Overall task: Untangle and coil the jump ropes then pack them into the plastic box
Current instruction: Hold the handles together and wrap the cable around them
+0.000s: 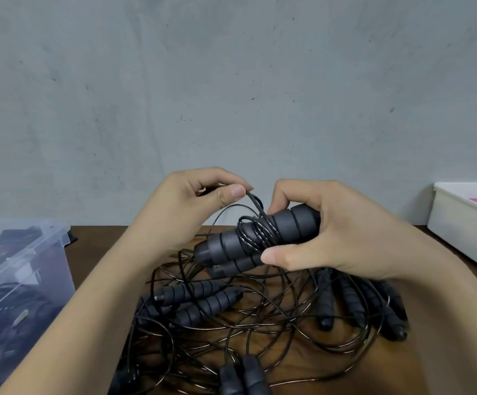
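right hand (pixel 343 238) grips two black foam jump-rope handles (pixel 260 238) held together, thin cord wound round them. left hand (pixel 186 212) pinches the cord's free end (pixel 253 198) just above. tangled ropes (pixel 246 317) lie on the wooden table (pixel 94 252); clear plastic box (pixel 17 280) at left.

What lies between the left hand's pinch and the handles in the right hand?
Head view: a stretch of black cord, from the left hand to the wraps round the handles the right hand grips.

Rope tangle (pixel 246 323) centre on table (pixel 100 246); plastic box (pixel 17 280) left, holding ropes apparently; tray (pixel 459 232) right.
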{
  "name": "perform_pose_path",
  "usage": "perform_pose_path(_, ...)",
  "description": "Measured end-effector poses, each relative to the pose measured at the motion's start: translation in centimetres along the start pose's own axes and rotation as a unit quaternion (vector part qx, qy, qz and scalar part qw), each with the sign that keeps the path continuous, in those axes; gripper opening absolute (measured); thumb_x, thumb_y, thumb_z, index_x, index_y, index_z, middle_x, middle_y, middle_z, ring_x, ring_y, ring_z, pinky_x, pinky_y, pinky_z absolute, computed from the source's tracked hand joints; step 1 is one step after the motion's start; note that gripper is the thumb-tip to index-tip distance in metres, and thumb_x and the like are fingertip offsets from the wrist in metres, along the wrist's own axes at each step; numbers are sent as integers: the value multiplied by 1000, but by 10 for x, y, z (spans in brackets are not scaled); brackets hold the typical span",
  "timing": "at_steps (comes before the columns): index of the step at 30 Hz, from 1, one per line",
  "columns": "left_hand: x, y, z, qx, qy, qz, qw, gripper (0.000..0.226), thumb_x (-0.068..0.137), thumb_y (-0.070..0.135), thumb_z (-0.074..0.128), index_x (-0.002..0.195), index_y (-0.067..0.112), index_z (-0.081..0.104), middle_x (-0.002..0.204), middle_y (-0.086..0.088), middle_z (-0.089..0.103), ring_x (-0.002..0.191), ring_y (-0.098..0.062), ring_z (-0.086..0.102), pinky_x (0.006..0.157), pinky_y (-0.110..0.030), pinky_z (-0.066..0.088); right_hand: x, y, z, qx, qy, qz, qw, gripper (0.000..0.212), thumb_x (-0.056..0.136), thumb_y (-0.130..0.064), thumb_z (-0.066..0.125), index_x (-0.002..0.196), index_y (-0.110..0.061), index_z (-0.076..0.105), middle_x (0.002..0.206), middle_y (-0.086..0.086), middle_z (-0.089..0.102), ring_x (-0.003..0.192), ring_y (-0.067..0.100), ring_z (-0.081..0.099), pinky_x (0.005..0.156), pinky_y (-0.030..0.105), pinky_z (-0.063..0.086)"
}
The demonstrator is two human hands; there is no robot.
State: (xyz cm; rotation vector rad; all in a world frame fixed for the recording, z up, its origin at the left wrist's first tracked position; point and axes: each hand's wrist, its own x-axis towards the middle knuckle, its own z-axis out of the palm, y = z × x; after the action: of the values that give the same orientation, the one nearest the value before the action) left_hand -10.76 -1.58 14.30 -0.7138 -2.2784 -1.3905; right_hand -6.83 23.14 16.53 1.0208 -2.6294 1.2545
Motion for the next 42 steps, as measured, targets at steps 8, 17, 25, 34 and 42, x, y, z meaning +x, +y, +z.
perform_pose_path(8,10,-25,10,34,-72,17,997,10,91,27,79,99,33,79,97,2,73,93,-17,73,86,-38,59,-3,-6,-4,97,57,-83,990,36,80,-23,93,98,-9,65,85,22,71,68,46,65,57,61,55)
perform_pose_path(17,-5,-9,45,68,-58,-12,996,30,114,30,38,114,39,66,61,15,46,54,-7,43,55,-24,35,10,3,-8,190,299,-138,925,27,86,-25,87,92,-18,62,79,10,74,58,26,61,54,21,48)
perform_pose_path(25,-12,-2,52,104,-66,7,992,48,109,58,25,110,30,65,56,6,41,51,-6,41,54,-22,33,15,9,-4,102,392,-106,908,26,92,-26,86,95,-20,61,82,6,74,64,27,66,60,33,55)
perform_pose_path(34,-24,32,47,203,-132,5,970,41,110,50,37,88,28,64,62,35,56,57,3,54,53,-16,35,22,28,1,-186,435,-104,875,32,97,-34,80,110,-12,60,107,3,53,85,8,45,75,8,36)
perform_pose_path(42,-24,46,11,165,-43,55,984,26,104,45,56,87,29,69,53,10,49,47,-7,44,48,-20,33,29,46,-1,-210,264,-4,941,26,99,-40,71,117,-26,59,110,-6,51,92,3,51,74,7,36)
